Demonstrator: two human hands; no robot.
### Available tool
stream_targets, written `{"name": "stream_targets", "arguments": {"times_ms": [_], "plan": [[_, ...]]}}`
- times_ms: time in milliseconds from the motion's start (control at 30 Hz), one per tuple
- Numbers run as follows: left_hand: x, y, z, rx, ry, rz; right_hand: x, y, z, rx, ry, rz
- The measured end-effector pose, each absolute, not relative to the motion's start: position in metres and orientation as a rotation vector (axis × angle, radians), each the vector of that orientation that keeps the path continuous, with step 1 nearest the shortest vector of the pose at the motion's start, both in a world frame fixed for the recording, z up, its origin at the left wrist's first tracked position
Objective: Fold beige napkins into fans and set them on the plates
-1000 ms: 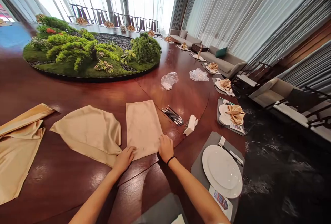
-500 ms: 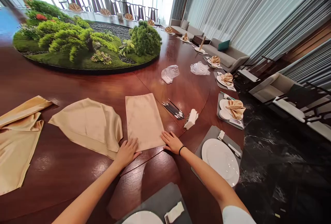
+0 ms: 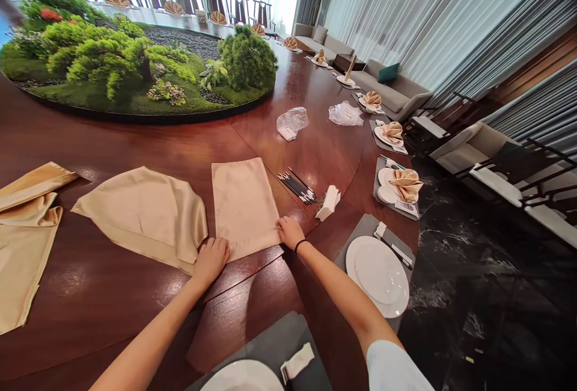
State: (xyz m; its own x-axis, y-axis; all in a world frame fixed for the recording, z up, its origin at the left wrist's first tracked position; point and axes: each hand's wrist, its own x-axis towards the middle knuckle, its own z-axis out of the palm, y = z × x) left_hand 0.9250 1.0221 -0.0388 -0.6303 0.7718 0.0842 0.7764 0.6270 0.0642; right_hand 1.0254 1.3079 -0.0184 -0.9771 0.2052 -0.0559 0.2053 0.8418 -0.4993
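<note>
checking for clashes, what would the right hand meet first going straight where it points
Probably the rectangular cloth: the right hand is at its near right corner, pointing across it, though height is unclear.

You can read no lettering, number or sign; the printed card (image 3: pixel 406 207) shows marks too small.

a formal dining room: large table (image 3: pixel 180 141), plates (image 3: pixel 377 274), folded napkins (image 3: pixel 406 185)

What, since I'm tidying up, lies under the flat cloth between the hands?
The wooden table shows around the flat cloth; the surface directly beneath is covered, so anything there can't be seen.
</note>
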Motion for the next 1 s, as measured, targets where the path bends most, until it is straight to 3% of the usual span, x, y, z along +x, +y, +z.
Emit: {"name": "stream_targets", "arguments": {"times_ms": [200,400,533,633,733,933,1000], "plan": [[0.937,1.031,-0.032,-1.229,-2.735,0.034,1.055,1.239,-0.037,-0.403,3.085,-0.400],[0.930,1.010,-0.046,-1.523,-2.524,0.047,1.080,1.293,-0.061,-0.161,3.110,-0.340],[0.920,1.014,-0.037,-1.690,-2.545,0.142,1.061,1.339,-0.056,-0.389,2.973,-0.576],[0.907,1.022,-0.024,-1.736,-2.638,0.122,1.039,1.348,-0.051,-0.223,2.872,-0.997],[0.894,1.015,-0.016,-1.822,-2.777,-0.156,1.033,1.342,-0.050,0.094,2.850,-1.263],[0.902,0.974,-0.014,-1.595,-3.251,-1.430,1.073,1.321,-0.047,0.118,2.721,-1.381],[0.905,0.972,-0.016,-1.547,-3.273,-1.493,1.077,1.318,-0.045,0.143,2.732,-1.383]]}}
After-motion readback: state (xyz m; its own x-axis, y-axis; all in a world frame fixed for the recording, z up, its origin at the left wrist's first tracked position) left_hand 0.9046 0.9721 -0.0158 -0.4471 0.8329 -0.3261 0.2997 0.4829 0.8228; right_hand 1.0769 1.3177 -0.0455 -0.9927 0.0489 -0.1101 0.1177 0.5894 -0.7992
